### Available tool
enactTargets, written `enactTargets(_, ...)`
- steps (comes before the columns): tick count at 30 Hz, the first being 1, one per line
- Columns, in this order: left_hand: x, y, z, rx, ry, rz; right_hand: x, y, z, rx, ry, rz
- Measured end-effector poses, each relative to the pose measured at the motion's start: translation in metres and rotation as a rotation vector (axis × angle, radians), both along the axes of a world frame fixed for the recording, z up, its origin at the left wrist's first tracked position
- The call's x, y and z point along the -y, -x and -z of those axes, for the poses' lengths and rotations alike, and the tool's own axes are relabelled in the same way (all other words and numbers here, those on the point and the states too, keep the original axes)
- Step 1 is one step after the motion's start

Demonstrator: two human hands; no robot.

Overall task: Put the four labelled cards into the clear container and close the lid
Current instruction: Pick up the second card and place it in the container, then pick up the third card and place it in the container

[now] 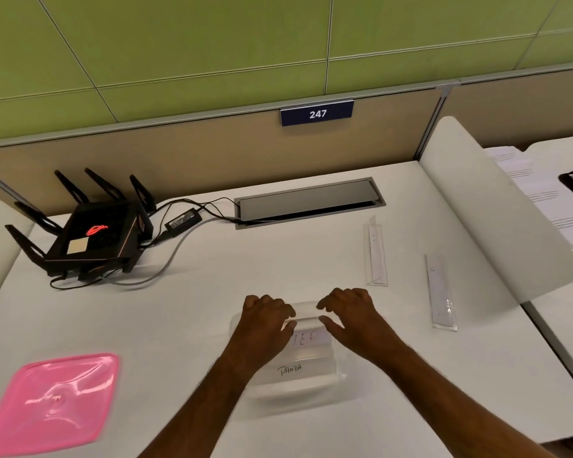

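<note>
The clear container [295, 399] stands on the white desk, front centre. Inside it lies a card marked PANDA [291, 370], and behind it a second card with partly hidden letters [309, 338]. My left hand [265, 320] and my right hand [353, 312] each pinch one end of a clear card [306, 311] over the container's far rim. Two more clear card strips lie on the desk to the right, one further back [376, 256] and one nearer [442, 292]. The pink lid [52, 404] lies flat at the front left, apart from the container.
A black router [91, 239] with antennas and its cables sits at the back left. A grey cable hatch [310, 201] is set into the desk at the back. A white divider panel [497, 219] curves along the right, with papers beyond it.
</note>
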State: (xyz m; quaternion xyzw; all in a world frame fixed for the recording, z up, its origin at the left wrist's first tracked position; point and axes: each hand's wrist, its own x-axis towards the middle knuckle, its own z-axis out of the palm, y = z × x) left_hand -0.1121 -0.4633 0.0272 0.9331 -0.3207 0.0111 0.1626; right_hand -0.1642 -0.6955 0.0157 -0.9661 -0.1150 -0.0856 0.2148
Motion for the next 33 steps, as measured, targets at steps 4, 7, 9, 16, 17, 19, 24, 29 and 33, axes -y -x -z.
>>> enactTargets(4,0.023,-0.014,0.000,-0.038,-0.008,-0.010,0.024,-0.004,0.006,-0.010,-0.073,0.136)
enactTargets(7,0.043,-0.026,0.000,-0.075,0.005,0.004,0.042,-0.008,0.016,-0.044,-0.095,0.235)
enactTargets(9,0.058,-0.034,-0.001,-0.107,0.014,0.014,0.054,-0.012,0.022,-0.077,-0.132,0.294)
enactTargets(16,0.114,-0.062,0.001,-0.273,0.008,0.020,0.084,-0.025,0.042,-0.193,-0.265,0.487)
enactTargets(17,0.120,-0.066,0.002,-0.304,0.008,0.019,0.087,-0.027,0.043,-0.200,-0.281,0.520)
enactTargets(19,0.133,-0.074,0.005,-0.369,-0.013,0.015,0.092,-0.031,0.046,-0.221,-0.319,0.586)
enactTargets(24,0.164,-0.097,0.016,-0.476,-0.061,0.002,0.102,-0.046,0.049,-0.374,-0.402,0.692)
enactTargets(29,0.190,-0.121,0.024,-0.502,-0.101,0.003,0.110,-0.064,0.057,-0.501,-0.447,0.737)
enactTargets(33,0.203,-0.136,0.032,-0.529,-0.110,-0.009,0.116,-0.074,0.066,-0.550,-0.455,0.749)
